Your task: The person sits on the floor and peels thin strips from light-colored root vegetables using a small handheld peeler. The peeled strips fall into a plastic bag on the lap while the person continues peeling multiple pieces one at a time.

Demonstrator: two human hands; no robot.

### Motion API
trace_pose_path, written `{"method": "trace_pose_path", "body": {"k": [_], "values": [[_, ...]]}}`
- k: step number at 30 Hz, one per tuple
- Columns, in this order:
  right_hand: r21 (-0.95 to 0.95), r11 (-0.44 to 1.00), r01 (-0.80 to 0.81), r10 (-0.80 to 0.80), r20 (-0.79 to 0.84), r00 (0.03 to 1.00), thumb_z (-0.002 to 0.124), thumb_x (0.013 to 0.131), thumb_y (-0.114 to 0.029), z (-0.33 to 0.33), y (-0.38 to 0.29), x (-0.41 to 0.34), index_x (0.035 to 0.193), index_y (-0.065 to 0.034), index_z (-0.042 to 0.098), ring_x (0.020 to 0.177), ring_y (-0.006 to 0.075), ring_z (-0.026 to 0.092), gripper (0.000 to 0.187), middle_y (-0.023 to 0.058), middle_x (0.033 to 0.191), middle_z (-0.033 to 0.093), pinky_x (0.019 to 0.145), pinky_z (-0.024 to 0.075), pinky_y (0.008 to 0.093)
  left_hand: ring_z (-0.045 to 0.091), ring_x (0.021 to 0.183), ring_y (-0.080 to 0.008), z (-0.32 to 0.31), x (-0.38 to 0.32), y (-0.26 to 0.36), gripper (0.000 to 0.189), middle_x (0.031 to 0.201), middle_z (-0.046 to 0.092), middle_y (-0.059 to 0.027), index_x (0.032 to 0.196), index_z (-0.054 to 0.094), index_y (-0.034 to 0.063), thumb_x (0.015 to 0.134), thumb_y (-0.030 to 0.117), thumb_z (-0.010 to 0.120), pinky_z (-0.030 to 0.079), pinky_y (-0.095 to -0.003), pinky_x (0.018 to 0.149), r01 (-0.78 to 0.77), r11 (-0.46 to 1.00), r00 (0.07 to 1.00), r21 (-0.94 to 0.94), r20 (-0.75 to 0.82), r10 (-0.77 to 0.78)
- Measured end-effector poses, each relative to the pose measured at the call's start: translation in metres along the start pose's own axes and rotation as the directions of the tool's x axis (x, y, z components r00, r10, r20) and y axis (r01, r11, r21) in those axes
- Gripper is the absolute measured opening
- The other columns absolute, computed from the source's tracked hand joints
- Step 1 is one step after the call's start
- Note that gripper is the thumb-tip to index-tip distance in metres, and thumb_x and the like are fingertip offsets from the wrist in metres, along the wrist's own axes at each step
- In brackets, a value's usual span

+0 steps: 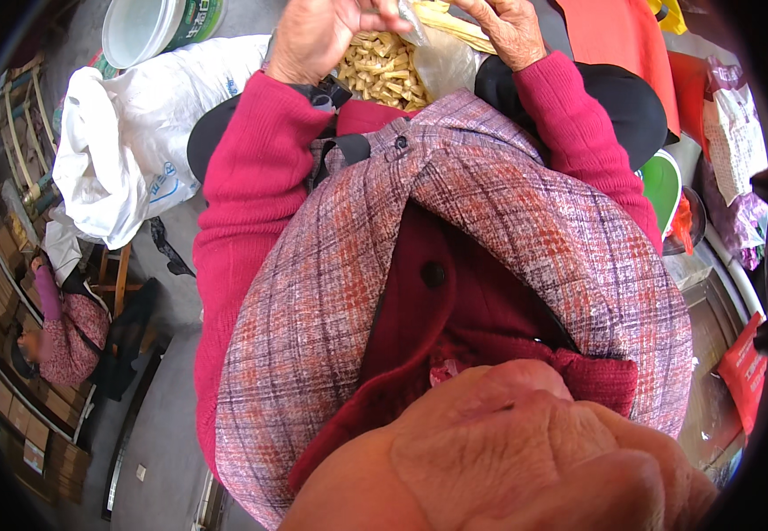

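Observation:
My left hand (323, 34) is at the top edge, with fingers partly bent beside a clear plastic bag (447, 63). Whether anything lies between its fingertips cannot be made out. Below it is a heap of small pale yellow knotted strips (387, 70), possibly tofu skin. To the right, long flat yellow strips (454, 25) lie on the plastic. My right hand (511, 30) hovers over or touches the end of these strips, its fingertips cut off by the frame. A dark watch-like band is on my left wrist.
On the left stand a white plastic bucket (142, 30) and a white sack (138, 126). A red sheet (616, 60) hangs at the right, above a green-lined bowl (663, 189). Another person (72, 338) sits far left, near stacked cartons (9, 391). Printed bags (732, 133) are at the right rim.

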State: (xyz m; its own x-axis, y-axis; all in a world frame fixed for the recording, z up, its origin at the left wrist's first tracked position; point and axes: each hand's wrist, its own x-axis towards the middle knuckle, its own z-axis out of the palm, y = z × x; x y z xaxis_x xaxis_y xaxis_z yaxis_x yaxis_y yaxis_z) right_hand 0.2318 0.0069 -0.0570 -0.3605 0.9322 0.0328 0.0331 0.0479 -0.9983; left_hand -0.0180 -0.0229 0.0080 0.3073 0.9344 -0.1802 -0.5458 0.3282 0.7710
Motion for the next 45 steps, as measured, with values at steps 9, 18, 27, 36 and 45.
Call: {"method": "trace_pose_path", "body": {"k": [9,18,27,36,45], "values": [[-0.046,0.986,-0.162,0.168,0.292,0.941,0.055,0.108,-0.033,0.027,-0.039,0.001,0.108,-0.0040,0.068,0.083,0.0076,0.059,0.032,0.0021,0.082,0.058,0.058,0.0506,0.0233,0.044,0.047,-0.0042,-0.005,0.000,-0.003,0.017,0.069,0.057,0.0025,0.105,0.068,0.0035,0.101,0.020,0.065,0.035,-0.0195,0.042,0.071,0.951,0.970,0.300,-0.243,0.005],[-0.281,0.905,0.321,-0.229,0.316,0.921,0.058,0.107,-0.029,0.013,-0.093,0.035,0.087,-0.0029,0.063,0.068,0.0192,0.055,0.034,0.0067,0.073,0.056,0.067,0.0459,0.0333,0.042,0.051,-0.0037,-0.027,-0.006,0.056,0.013,0.070,0.053,0.0036,0.101,0.065,0.0075,0.100,0.020,0.066,0.034,-0.0205,0.046,-0.254,0.961,0.940,0.105,-0.209,0.271],[-0.409,0.683,0.605,-0.637,0.071,0.768,0.065,0.100,-0.018,0.029,-0.103,0.169,0.097,0.0020,0.067,0.069,0.0250,0.063,0.020,0.0153,0.073,0.060,0.064,0.0494,0.0393,0.041,0.049,-0.0042,-0.036,0.053,0.119,0.013,0.067,0.053,0.0043,0.097,0.066,0.0069,0.101,0.019,0.065,0.038,-0.0220,0.048,-0.504,0.851,0.840,0.147,-0.145,0.522],[-0.192,0.977,0.099,-0.056,0.216,0.975,0.058,0.105,-0.021,0.022,-0.058,0.113,0.082,-0.0027,0.059,0.064,0.0092,0.051,0.030,-0.0023,0.069,0.053,0.059,0.0429,0.0298,0.048,0.050,-0.0061,-0.046,0.012,0.098,0.022,0.063,0.056,0.0033,0.083,0.068,0.0079,0.098,0.024,0.068,0.038,-0.0251,0.045,0.091,0.528,0.827,0.844,-0.360,0.432],[0.091,0.871,0.483,-0.476,0.402,0.782,0.062,0.103,-0.031,0.100,-0.080,0.016,0.111,-0.0078,0.068,0.083,0.0319,0.069,0.026,0.0128,0.093,0.071,0.074,0.0546,0.0406,0.060,0.061,-0.0084,-0.025,-0.034,0.024,0.038,0.077,0.068,-0.0007,0.122,0.069,0.0047,0.100,0.036,0.068,0.047,-0.0245,0.052,0.282,0.747,0.957,0.602,-0.120,-0.264]]}}
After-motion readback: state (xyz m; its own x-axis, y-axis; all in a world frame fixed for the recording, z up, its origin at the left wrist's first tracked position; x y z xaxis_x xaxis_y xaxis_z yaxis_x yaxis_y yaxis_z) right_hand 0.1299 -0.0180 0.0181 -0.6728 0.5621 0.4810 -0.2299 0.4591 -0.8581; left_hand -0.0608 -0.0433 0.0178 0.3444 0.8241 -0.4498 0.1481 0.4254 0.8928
